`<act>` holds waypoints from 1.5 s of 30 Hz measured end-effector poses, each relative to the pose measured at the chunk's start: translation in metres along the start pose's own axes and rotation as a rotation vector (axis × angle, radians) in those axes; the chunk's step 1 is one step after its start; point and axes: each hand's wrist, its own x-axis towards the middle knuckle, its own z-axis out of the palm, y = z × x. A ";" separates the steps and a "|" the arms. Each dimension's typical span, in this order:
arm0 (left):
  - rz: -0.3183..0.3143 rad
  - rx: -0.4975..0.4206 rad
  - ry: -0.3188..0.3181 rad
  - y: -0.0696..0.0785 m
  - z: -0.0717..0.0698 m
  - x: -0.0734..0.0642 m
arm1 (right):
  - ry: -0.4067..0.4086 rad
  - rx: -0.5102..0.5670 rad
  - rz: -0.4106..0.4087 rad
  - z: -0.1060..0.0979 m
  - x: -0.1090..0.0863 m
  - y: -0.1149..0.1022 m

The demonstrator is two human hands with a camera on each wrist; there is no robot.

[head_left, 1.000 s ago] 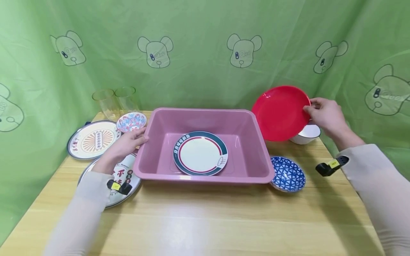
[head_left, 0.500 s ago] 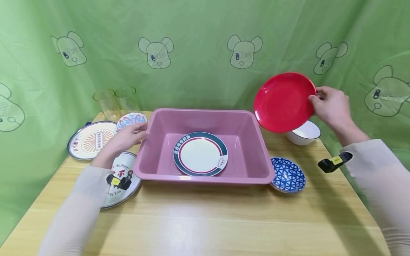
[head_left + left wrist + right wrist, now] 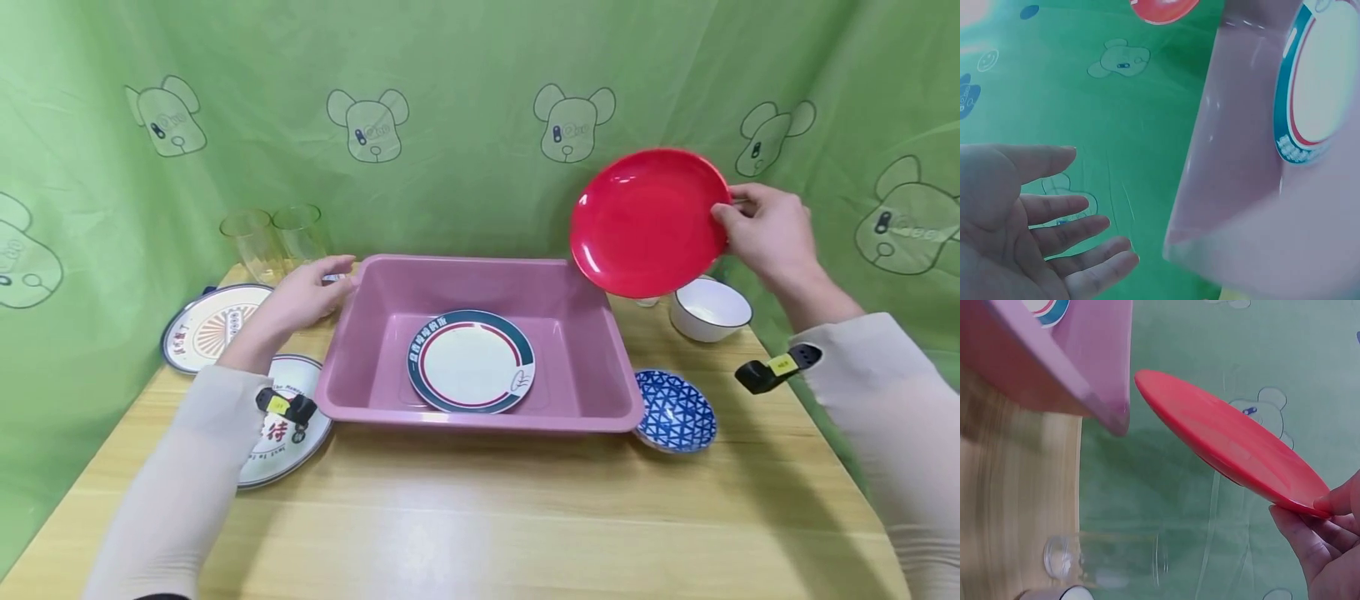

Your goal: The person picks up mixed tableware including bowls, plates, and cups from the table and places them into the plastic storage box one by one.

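Observation:
My right hand pinches a red plate by its right rim, thumb on the upper face and fingers beneath. The plate is held tilted in the air, overlapping the back right corner of a pink plastic basin in the head view. Inside the basin lies a white plate with a teal rim. My left hand is at the basin's left rim; in the left wrist view its fingers are spread and hold nothing. A small patterned bowl is almost hidden behind it.
Two clear glasses and two decorated plates, one behind the other, are left of the basin. On the right stand a blue-patterned dish, a white bowl and a clear glass. A green curtain hangs behind.
My right hand has raised the red plate, then brought it leftward over the basin's back corner, uncovering the white bowl. The left hand has shifted up and back along the basin's left side.

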 end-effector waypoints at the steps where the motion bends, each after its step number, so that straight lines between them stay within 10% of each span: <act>1: -0.002 -0.006 -0.001 0.002 0.000 0.001 | -0.002 0.015 -0.003 0.002 0.000 -0.002; 17: 0.056 -0.281 0.020 0.028 0.012 0.028 | -0.033 0.366 -0.009 0.032 -0.005 -0.022; 45: 0.080 -0.645 0.053 0.058 0.049 0.063 | -0.082 0.633 0.038 0.103 -0.012 -0.034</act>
